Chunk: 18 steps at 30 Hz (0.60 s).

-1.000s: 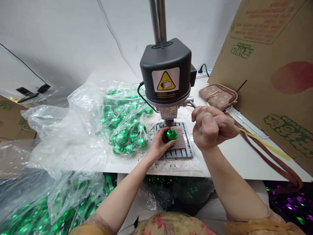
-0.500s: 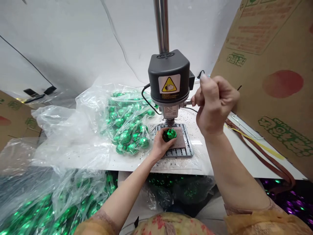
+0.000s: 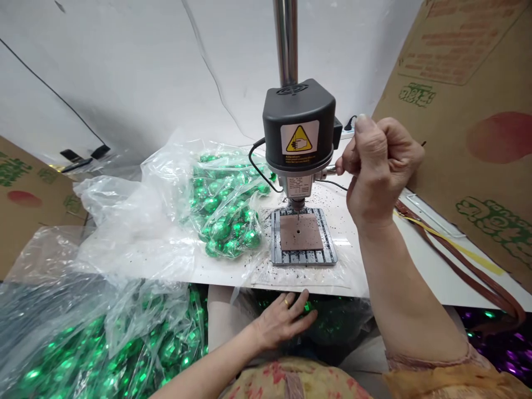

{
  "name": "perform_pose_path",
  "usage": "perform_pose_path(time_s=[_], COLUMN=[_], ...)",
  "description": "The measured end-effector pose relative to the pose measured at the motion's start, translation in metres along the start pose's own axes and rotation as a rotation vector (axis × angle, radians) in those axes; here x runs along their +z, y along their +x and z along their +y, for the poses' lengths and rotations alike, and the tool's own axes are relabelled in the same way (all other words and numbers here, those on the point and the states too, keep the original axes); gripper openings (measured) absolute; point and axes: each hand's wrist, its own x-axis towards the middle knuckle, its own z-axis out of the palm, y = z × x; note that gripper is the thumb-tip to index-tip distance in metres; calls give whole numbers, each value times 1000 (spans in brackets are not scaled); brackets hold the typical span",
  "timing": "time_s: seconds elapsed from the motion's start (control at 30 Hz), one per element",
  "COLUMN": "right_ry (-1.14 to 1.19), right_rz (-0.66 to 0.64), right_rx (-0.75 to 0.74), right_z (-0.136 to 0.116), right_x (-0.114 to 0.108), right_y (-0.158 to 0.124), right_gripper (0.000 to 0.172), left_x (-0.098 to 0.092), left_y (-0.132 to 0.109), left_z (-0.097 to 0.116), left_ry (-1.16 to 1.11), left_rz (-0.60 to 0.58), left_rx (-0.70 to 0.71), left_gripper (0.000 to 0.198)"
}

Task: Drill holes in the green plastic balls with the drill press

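Note:
A small drill press (image 3: 299,124) with a black motor housing stands on the white table. Its thin bit points down above a brown board (image 3: 310,235) with a small hole, lying on the slotted metal base (image 3: 328,252). My right hand (image 3: 380,166) is closed around the press's feed handle (image 3: 330,170), most of which the fingers hide. Below the table's front edge, my left hand (image 3: 286,317) is over a plastic bag of shiny green balls, palm down with fingers apart. A green glint shows between its fingers; whether they touch a ball I cannot tell.
Faceted green balls (image 3: 251,237) lie under clear plastic (image 3: 137,205) left of the press. More fill a bag (image 3: 112,354) at lower left. Cardboard boxes (image 3: 482,133) flank the table. Brown straps (image 3: 461,260) lie right; dark shavings surround the base.
My left hand has left the board with the green ball and dropped below the table edge, its fingers now spread. My right hand stays on the handle. The view has shifted slightly.

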Motion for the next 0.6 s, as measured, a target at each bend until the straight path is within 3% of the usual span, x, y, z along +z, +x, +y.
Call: perform_pose_path(time_s=[0.07,0.13,0.27,0.37,0.47,0.53,0.6], right_ry=[-24,-54,-53,-40,-28,-24,-23], right_rz=[4,3,10,19,25,28,29], right_rx=[-7,-8,-16,-20,-34,-45,-51], right_z=[1,2,2,1,0,0,0], right_x=[-1,-2,-3,-3,-2,-2,-2], right_y=[-1,-2,-4,-6,-9,-10,-10], right_gripper=[43,44,43,42,42,43,43], left_x=[2,2,-12,-38,-67,-80,-82], left_y=[-4,-8,-19,-25,-29,-31,-31], left_z=[-1,-1,-13,-44,-85,-108,-123], left_ry=[-5,-66,-111,127,297,176,-42], left_rz=[-24,25,325,577,782,809,763], left_rx=[-32,-45,-157,-485,-959,-1234,-1370], left_gripper=[48,43,44,49,49,62,76])
